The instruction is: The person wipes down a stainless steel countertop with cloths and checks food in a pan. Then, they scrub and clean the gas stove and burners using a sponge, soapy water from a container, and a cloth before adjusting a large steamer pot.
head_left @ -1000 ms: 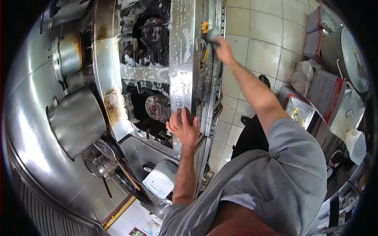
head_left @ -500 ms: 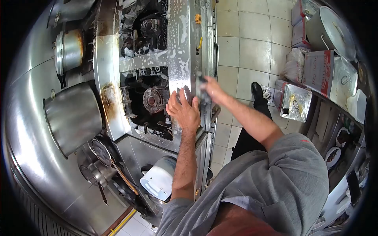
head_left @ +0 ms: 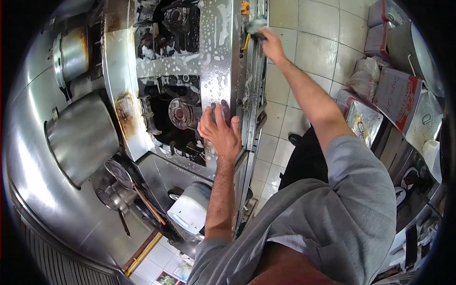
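Note:
My left hand (head_left: pixel 220 135) rests with spread fingers on the soapy steel front ledge (head_left: pixel 217 71) of the stove, beside a burner (head_left: pixel 180 114). Out at the stove's front face, my right hand (head_left: pixel 271 45) is closed around a foamy scrubbing pad (head_left: pixel 256 24), partly blurred by motion. Close to the pad are a yellow lever (head_left: pixel 246 42) and an orange knob (head_left: pixel 245 7) on the front panel. White suds lie over the ledge and around the farther burner (head_left: pixel 175 16).
A large steel pot (head_left: pixel 83 137) and a smaller pot (head_left: pixel 71 57) stand behind the stove. Nearer me is a white container (head_left: pixel 189 211). On the right, oil boxes (head_left: pixel 398 95) and a metal tin (head_left: pixel 363 121) line the tiled floor (head_left: pixel 316 42).
My right hand has moved with the pad away from me along the stove's front, from beside my left hand to near the yellow lever. My left hand stays on the ledge.

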The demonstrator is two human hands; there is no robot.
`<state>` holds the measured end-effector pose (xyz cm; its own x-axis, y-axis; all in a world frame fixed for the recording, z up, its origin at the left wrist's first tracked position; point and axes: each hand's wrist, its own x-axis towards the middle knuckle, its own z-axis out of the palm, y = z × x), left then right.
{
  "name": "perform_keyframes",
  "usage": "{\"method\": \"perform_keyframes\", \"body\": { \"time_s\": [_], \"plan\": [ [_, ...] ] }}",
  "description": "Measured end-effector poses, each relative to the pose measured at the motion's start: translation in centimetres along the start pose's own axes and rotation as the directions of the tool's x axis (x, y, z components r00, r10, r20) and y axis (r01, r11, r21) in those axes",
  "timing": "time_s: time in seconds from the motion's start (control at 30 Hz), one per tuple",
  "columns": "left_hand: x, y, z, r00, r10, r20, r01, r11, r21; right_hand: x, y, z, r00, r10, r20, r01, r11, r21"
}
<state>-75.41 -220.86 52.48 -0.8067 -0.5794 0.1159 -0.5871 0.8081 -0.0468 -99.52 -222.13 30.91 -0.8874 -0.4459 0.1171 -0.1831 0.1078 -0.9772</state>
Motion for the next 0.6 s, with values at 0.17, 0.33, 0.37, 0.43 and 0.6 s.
{"method": "perform_keyframes", "body": {
  "time_s": [0.17,0.33,0.37,0.43,0.6],
  "plan": [
    [0.0,-0.2,0.0,0.999,0.007,-0.046,-0.012,0.994,-0.109,-14.9,-1.4,4.6,1.000,-0.019,-0.006,0.018,0.993,-0.115],
    [-1.6,-0.6,-0.4,0.995,0.004,-0.102,-0.031,0.965,-0.262,-35.2,-5.9,2.4,0.854,0.171,0.492,-0.143,0.985,-0.093],
    [-2.7,-0.8,-0.5,0.994,0.010,-0.112,-0.039,0.964,-0.263,-36.7,-6.2,2.1,0.859,0.164,0.485,-0.137,0.986,-0.091],
    [-5.0,-1.4,-0.8,0.997,0.011,-0.082,-0.031,0.970,-0.241,-38.6,-6.1,2.0,0.752,0.185,0.633,-0.140,0.983,-0.121],
    [-9.8,-2.3,-1.5,0.994,-0.024,-0.102,-0.001,0.971,-0.238,-36.6,-9.6,1.6,0.548,0.276,0.790,-0.270,0.952,-0.145]
  ]
}}
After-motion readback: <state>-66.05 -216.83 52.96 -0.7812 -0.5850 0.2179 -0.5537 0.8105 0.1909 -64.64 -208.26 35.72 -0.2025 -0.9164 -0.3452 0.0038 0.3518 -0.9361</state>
